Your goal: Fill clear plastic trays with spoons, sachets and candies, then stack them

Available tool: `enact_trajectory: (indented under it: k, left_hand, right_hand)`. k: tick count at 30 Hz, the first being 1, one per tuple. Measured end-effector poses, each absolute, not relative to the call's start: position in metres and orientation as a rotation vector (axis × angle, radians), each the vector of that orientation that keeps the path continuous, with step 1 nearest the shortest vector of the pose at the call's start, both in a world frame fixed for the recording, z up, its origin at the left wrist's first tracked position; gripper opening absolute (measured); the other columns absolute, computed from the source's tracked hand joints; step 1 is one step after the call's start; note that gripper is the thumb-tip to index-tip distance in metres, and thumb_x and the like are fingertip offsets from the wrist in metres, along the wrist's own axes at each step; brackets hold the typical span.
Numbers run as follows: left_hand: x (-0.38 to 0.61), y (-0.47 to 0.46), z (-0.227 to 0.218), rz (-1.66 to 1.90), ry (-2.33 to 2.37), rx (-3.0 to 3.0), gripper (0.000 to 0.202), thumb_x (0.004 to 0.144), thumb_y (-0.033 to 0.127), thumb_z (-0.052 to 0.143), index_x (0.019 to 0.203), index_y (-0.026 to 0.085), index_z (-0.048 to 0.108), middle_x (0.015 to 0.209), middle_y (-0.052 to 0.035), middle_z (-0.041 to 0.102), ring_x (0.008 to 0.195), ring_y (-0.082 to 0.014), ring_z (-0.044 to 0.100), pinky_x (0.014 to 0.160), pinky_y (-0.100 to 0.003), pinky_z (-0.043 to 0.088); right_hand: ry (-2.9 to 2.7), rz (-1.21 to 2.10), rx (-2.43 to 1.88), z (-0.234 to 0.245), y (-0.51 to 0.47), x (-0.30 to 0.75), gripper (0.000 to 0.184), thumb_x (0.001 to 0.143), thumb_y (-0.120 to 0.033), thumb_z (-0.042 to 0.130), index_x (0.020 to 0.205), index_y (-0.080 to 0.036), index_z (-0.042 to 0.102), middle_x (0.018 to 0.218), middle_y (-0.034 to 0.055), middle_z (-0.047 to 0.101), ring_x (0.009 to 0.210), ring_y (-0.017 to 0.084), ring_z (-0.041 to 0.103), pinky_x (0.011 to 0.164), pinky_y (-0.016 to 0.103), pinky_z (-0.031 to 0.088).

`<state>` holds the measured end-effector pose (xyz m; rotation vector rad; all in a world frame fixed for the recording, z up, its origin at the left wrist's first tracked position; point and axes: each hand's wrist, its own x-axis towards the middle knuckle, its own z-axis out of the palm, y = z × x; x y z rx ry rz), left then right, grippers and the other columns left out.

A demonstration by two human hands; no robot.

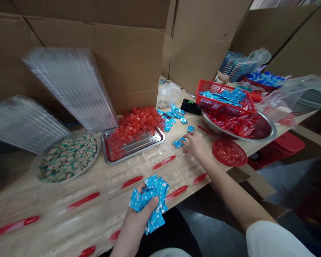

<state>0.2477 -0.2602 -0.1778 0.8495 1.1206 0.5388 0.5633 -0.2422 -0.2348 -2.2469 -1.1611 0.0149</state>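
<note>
My left hand (pixel 141 210), low in the middle of the head view, is closed round a bunch of small blue sachets with white marks (pixel 156 214). My right hand (pixel 194 143) reaches over the table, its fingertips closed at the edge of a single blue sachet (pixel 178 143). Another blue sachet (pixel 190 128) lies just beyond those fingers. Around both hands are clear plastic trays (pixel 149 156), blurred, with long red plastic pieces (pixel 164 162) lying in them. More blue sachets (pixel 173 115) are loosely heaped farther back.
A metal tray (pixel 149 140) carries red translucent pieces. To its left stand a round tub (pixel 97 142) of small wrapped squares and stacked clear trays (pixel 69 82). At right, a red basket (pixel 200 87) of sachets rests on a metal bowl (pixel 270 130), beside a small red basket (pixel 230 163).
</note>
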Motion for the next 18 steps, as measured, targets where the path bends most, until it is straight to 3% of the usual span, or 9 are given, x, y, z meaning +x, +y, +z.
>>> enact_trajectory:
  k: [5,7,9,12,14,18]
  left_hand:
    - [0.25,-0.256,-0.18,0.494,1.1,0.802,0.058,0.058,0.04,0.077,0.109,0.02,0.055,0.09,-0.0038,0.069,0.08,-0.0205,0.065,0.072,-0.031,0.052]
    - [0.252,-0.255,-0.182,0.477,1.075,0.859,0.053,0.059,0.038,0.076,0.105,0.021,0.056,0.087,-0.0017,0.068,0.078,-0.0184,0.064,0.072,-0.029,0.05]
    - [0.253,-0.255,-0.185,0.475,1.032,0.944,0.048,0.06,0.036,0.076,0.102,0.021,0.056,0.086,-0.0002,0.067,0.077,-0.017,0.062,0.072,-0.028,0.049]
    - [0.251,-0.255,-0.186,0.505,0.971,1.048,0.042,0.062,0.032,0.074,0.099,0.021,0.057,0.087,0.0003,0.065,0.079,-0.0165,0.061,0.073,-0.028,0.048]
    - [0.247,-0.256,-0.185,0.482,0.952,1.062,0.039,0.062,0.03,0.074,0.097,0.021,0.059,0.086,0.0001,0.065,0.079,-0.0167,0.06,0.073,-0.027,0.047]
    - [0.244,-0.261,-0.184,0.424,0.95,0.929,0.042,0.061,0.029,0.076,0.099,0.019,0.059,0.089,-0.002,0.066,0.082,-0.0185,0.061,0.074,-0.028,0.048]
  right_hand:
    - [-1.284,0.046,-2.197,-0.207,-0.256,0.534,0.022,0.08,-0.033,0.058,0.087,-0.017,0.071,0.097,0.0132,0.061,0.097,0.027,0.052,0.087,0.041,0.039]
    - [-1.3,0.34,-2.034,-0.194,-0.265,0.503,0.03,0.085,-0.039,0.05,0.098,-0.019,0.069,0.094,0.0097,0.063,0.087,0.022,0.057,0.076,0.035,0.045]
    - [-1.338,0.852,-1.783,-0.185,-0.275,0.468,0.034,0.086,-0.045,0.048,0.102,-0.02,0.066,0.087,0.005,0.065,0.074,0.017,0.058,0.064,0.029,0.047]
    - [-1.276,1.227,-1.558,-0.181,-0.29,0.425,0.028,0.08,-0.044,0.057,0.087,-0.018,0.068,0.075,0.0013,0.063,0.066,0.013,0.056,0.059,0.024,0.046]
    - [-1.096,1.31,-1.528,-0.185,-0.299,0.411,0.026,0.08,-0.043,0.059,0.082,-0.018,0.066,0.07,-0.0004,0.06,0.061,0.011,0.054,0.055,0.023,0.045]
    - [-0.823,1.308,-1.522,-0.194,-0.316,0.406,0.028,0.077,-0.043,0.062,0.093,-0.02,0.062,0.073,-0.0015,0.059,0.059,0.01,0.054,0.05,0.021,0.046]
